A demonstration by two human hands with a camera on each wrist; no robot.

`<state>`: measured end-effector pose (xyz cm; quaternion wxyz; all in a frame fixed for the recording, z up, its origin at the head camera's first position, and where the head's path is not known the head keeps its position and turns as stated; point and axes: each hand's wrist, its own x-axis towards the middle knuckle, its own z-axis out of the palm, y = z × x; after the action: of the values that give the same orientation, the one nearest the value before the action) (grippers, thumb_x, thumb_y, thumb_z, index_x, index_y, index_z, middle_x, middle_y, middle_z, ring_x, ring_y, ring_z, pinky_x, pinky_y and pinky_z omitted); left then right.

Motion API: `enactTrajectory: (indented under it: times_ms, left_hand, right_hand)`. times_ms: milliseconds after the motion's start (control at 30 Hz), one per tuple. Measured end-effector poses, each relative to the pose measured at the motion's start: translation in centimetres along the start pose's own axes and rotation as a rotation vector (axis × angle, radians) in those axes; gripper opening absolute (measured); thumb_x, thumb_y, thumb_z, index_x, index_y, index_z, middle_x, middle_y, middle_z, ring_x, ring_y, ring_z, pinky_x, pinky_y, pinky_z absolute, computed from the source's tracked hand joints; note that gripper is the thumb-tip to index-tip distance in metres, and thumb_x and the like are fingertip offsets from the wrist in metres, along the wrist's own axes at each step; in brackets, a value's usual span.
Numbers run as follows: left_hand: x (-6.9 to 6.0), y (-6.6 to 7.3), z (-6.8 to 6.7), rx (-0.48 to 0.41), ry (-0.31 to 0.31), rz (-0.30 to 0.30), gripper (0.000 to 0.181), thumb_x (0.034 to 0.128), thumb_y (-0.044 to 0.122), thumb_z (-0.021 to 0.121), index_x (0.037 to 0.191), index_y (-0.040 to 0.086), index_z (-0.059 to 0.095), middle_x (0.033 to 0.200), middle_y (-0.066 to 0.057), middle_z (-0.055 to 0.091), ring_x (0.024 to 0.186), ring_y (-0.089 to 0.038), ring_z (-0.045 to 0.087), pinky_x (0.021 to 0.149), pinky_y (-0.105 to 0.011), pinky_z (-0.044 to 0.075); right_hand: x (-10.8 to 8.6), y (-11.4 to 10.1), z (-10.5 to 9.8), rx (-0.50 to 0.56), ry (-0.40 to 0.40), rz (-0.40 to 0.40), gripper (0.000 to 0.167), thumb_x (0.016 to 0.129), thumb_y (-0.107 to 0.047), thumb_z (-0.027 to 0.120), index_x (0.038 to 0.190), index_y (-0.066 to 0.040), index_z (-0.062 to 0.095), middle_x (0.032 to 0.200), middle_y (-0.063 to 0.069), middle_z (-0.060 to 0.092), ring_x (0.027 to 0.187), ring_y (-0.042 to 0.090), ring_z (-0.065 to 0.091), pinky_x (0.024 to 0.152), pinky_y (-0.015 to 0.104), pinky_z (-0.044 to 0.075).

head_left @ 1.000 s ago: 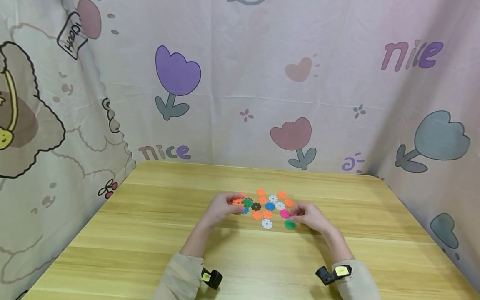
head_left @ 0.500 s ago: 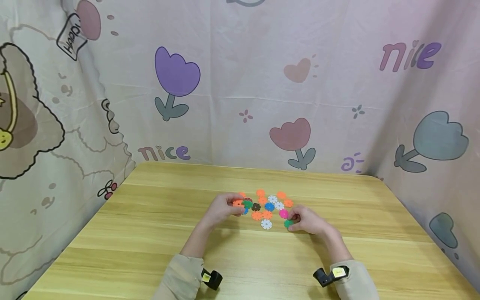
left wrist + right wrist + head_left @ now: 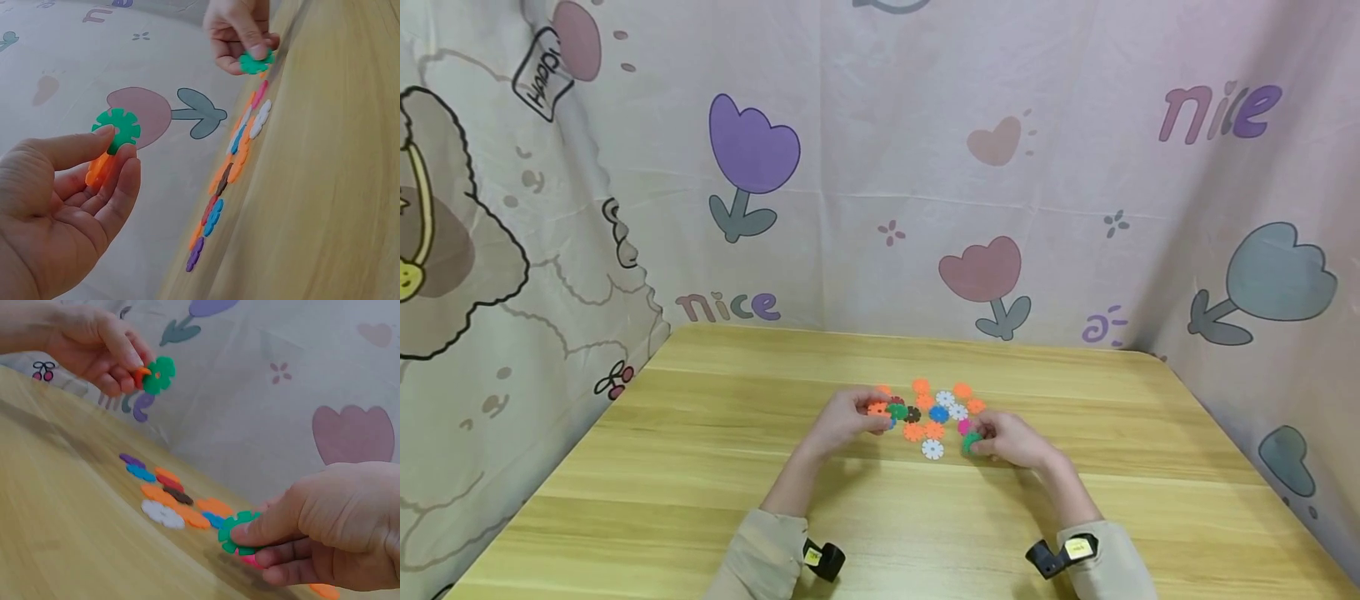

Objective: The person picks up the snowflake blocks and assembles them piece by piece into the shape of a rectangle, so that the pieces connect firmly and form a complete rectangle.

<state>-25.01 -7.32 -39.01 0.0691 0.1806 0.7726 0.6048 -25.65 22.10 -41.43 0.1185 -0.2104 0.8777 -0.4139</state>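
Note:
My left hand (image 3: 844,423) pinches a green snowflake disc (image 3: 129,126) joined to an orange disc (image 3: 98,167), both raised above the table. Between the right hand's (image 3: 1017,440) thumb and fingers is a second green snowflake disc (image 3: 229,541), lifted over the tabletop. Below the hands lie several loose discs: a brown one (image 3: 912,414), a blue one (image 3: 939,414), a white one (image 3: 932,450) and several orange ones (image 3: 921,386). Close to the right hand, a pink disc (image 3: 964,427) is partly covered. A purple disc (image 3: 195,253) shows in the left wrist view.
The wooden table (image 3: 737,467) stretches out on all sides of the discs. A printed curtain (image 3: 865,125) hangs behind it and along the left. Each sleeve carries a black wrist camera, such as the left one (image 3: 829,561).
The right hand has moved from beside the pink disc to the green disc, taken hold of it and lifted it slightly leftward. The left hand keeps its joined discs almost in place.

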Motion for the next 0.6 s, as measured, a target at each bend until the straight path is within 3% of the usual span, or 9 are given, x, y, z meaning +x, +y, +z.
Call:
enactTrajectory:
  times_ms: [333, 600]
  left_hand:
    - [-0.1, 0.0, 0.4, 0.018, -0.034, 0.019, 0.033, 0.0808, 0.007, 0.07, 0.111, -0.003, 0.063, 0.083, -0.008, 0.061, 0.078, -0.035, 0.063, 0.071, -0.047, 0.051]
    - [0.1, 0.1, 0.8, 0.022, -0.039, 0.033, 0.031, 0.0812, 0.002, 0.067, 0.11, -0.008, 0.061, 0.083, -0.01, 0.061, 0.077, -0.041, 0.06, 0.07, -0.052, 0.05]
  right_hand:
    - [0.2, -3.3, 1.1, 0.18, -0.008, -0.07, 0.018, 0.091, -0.01, 0.059, 0.102, 0.003, 0.055, 0.077, 0.017, 0.062, 0.063, 0.025, 0.058, 0.056, 0.036, 0.052]
    - [0.7, -4.6, 2.3, 0.289, 0.067, -0.079, 0.028, 0.094, -0.01, 0.054, 0.117, 0.004, 0.051, 0.082, 0.025, 0.058, 0.068, 0.03, 0.055, 0.06, 0.037, 0.051]
